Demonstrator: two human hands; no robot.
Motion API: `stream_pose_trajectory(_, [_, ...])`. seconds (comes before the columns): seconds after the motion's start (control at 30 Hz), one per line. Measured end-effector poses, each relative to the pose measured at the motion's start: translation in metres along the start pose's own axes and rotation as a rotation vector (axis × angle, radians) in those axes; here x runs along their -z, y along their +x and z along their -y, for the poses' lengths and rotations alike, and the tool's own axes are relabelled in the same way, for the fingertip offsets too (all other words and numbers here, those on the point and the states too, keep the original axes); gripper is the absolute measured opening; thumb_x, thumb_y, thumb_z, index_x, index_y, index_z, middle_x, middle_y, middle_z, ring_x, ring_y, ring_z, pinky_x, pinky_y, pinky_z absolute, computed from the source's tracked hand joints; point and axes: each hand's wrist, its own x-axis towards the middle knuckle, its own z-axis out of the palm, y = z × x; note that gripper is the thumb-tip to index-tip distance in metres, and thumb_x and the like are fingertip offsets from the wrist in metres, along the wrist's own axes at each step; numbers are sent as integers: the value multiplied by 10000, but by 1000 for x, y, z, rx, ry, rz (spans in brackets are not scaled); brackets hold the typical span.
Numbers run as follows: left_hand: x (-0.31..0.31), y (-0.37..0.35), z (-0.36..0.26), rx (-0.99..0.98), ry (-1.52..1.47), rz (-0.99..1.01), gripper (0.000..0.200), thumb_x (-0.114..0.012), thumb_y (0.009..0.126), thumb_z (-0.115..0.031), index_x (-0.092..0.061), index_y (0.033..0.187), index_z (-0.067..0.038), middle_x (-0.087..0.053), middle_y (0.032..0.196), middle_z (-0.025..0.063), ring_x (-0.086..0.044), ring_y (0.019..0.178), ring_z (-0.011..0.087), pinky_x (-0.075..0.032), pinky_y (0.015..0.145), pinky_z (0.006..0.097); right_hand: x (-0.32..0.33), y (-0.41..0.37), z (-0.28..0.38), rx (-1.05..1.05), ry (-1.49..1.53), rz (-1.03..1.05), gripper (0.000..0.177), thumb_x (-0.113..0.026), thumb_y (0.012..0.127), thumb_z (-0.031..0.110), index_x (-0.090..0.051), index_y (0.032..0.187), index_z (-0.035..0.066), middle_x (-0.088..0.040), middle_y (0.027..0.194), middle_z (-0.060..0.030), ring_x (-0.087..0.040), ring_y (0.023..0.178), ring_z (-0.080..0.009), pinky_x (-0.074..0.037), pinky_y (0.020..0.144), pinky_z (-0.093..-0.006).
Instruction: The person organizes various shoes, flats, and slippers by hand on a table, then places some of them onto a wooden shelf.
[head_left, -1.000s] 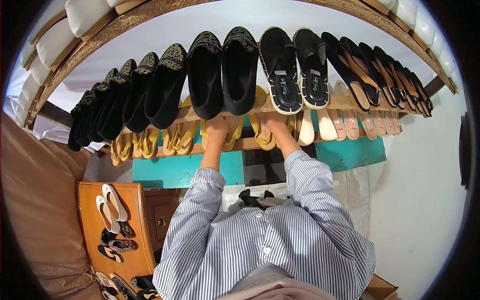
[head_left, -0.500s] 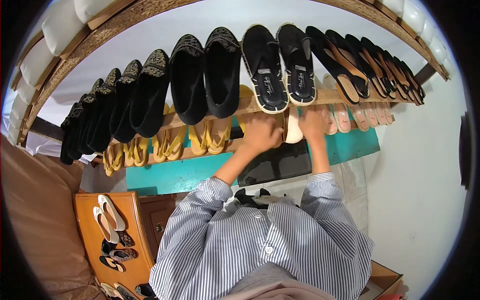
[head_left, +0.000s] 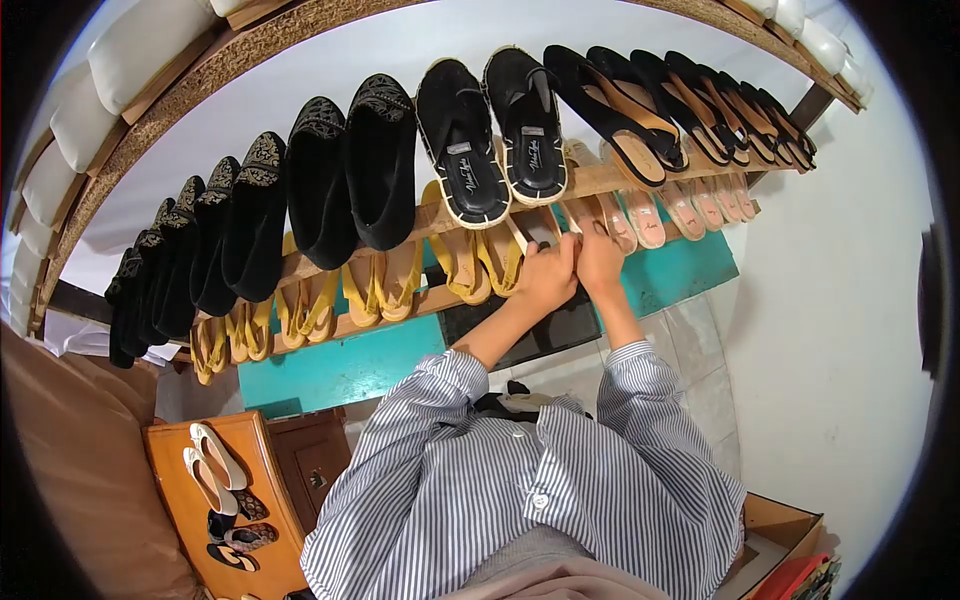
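My left hand (head_left: 548,276) has its fingers curled around the near end of a white-edged shoe (head_left: 540,226) on the lower rack rail. Close beside it, my right hand (head_left: 600,262) is closed at the end of another pale shoe (head_left: 580,214); the fingers partly cover it. To the left of them stand yellow strappy sandals (head_left: 464,268), and to the right a row of clear-and-pink sandals (head_left: 645,218). Directly above, black espadrille slippers (head_left: 468,180) rest on the upper rail (head_left: 430,216) and hide the shoes' far ends.
Black embroidered loafers (head_left: 320,180) line the upper rail's left side, black slingbacks (head_left: 640,150) its right. Below is a teal board (head_left: 320,370) with a black panel. An orange cabinet (head_left: 275,480) with shoes stands lower left; a cardboard box (head_left: 785,525) sits lower right.
My hands have come closer together at the lower rail. The cream shoe between them no longer shows as before; two pale shoes now sit at my fingers. The view has shifted to the right.
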Motion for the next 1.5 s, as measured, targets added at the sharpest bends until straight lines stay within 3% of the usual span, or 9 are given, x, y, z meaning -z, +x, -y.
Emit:
stream_pose_trajectory(0.1, [-6, 11, 11, 91, 40, 179, 480, -585, 622, -88, -324, 1021, -32, -577, 662, 143, -570, 624, 320, -315, 636, 409, -2, 2, 0, -1, -70, 47, 135, -545, 729, 152, -564, 839, 76, -623, 803, -108, -601, 751, -267, -374, 767, -425])
stream_pose_trajectory(0.47, [-14, 17, 25, 1, -48, 273, 471, -603, 656, -134, -300, 1002, -32, -580, 704, 165, -560, 753, 356, -325, 749, 431, -18, -4, -21, 175, -25, 146, 146, -505, 741, 138, -595, 828, 62, -629, 781, -86, -605, 737, -258, -382, 727, -405])
stream_pose_trajectory(0.73, [-8, 7, 28, -74, -39, 110, 484, -605, 641, -179, -351, 1031, -44, -515, 967, 168, -465, 977, 339, -274, 878, 489, -1, 6, -2, -17, 54, 278, 218, -446, 814, 234, -588, 864, 77, -633, 796, -140, -593, 792, -265, -327, 796, -455])
stream_pose_trajectory(0.87, [6, -6, 28, -45, 18, -144, 502, -590, 645, -232, -387, 1064, -43, -479, 1057, 161, -413, 1045, 328, -238, 929, 524, -2, 7, 3, 38, 75, 43, 225, -483, 797, 257, -586, 907, 90, -618, 836, -125, -583, 789, -273, -320, 797, -442])
stream_pose_trajectory(0.97, [9, -18, 43, 182, 104, -250, 479, -565, 669, -261, -433, 1075, -44, -460, 1102, 129, -386, 1093, 303, -231, 932, 543, -1, 13, 14, 136, 77, -57, 259, -513, 777, 264, -587, 969, 107, -591, 914, -121, -575, 802, -278, -331, 779, -436])
stream_pose_trajectory(1.07, [12, -26, 63, 461, 389, 60, 434, -490, 752, -291, -470, 1128, -73, -461, 1165, 92, -408, 1111, 281, -227, 919, 554, -2, 18, 32, 158, -2, 66, 289, -522, 762, 234, -583, 1016, 112, -571, 938, -126, -575, 806, -286, -361, 751, -444])
stream_pose_trajectory(1.1, [10, -31, 64, 472, 392, 55, 434, -490, 752, -291, -470, 1128, -73, -461, 1165, 92, -408, 1111, 281, -227, 919, 554, -2, 20, 36, 123, -84, 197, 293, -515, 760, 204, -579, 1029, 107, -568, 924, -130, -577, 800, -292, -383, 735, -453])
stream_pose_trajectory(1.3, [-2, -34, 56, 641, 511, -19, 540, -432, 771, -389, -447, 1152, -7, -436, 1222, 131, -414, 1118, 249, -220, 940, 514, -40, 20, 24, 134, -97, 175, 195, -509, 708, 151, -600, 835, 35, -567, 894, -132, -601, 659, -283, -444, 644, -409])
stream_pose_trajectory(1.5, [21, -44, 51, 589, 416, -151, 500, -532, 733, -291, -440, 1155, -39, -435, 1200, 122, -381, 1140, 267, -202, 957, 540, -3, 6, 64, 202, -60, 19, 192, -549, 710, 168, -606, 867, 73, -562, 936, -100, -529, 912, -254, -359, 729, -407])
